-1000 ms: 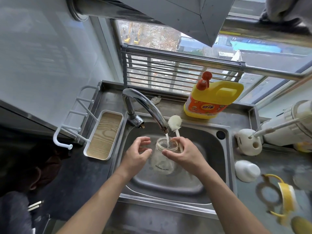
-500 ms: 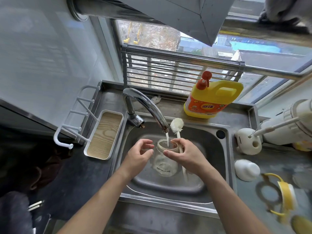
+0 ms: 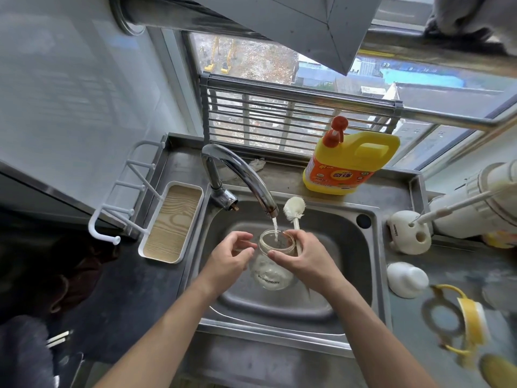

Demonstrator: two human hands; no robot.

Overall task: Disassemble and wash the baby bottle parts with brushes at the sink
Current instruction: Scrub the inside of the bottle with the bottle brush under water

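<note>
Head view: a clear bottle [image 3: 272, 264] is held upright over the steel sink [image 3: 349, 247], its open mouth directly under the tap [image 3: 240, 177], and a thin stream of water [image 3: 274, 228] is seen falling into it. The bottle is gripped at its neck by the right hand [image 3: 303, 261], whose thumb is laid across the near side of the glass while the fingers are wrapped round the far side. In the same hand a white brush [image 3: 293, 208] is pinned against the bottle's right side; its bristled head is raised above the knuckles, just right of the tap's spout, and its handle is seen running down behind the palm. The left hand [image 3: 230, 257] is kept just left of the bottle, half open, with fingers curled and thumb pointed toward the neck; nothing is held in it, and whether its fingertips touch the glass cannot be told. A yellow detergent jug [image 3: 352, 163] is stood on the ledge behind the sink. To the right, on the counter, a white brush holder [image 3: 408, 233], a white cap [image 3: 405, 278] and a yellow handled collar [image 3: 470, 323] are laid well apart from the hands. A wood-lined tray [image 3: 173, 222] is set left of the sink.
</note>
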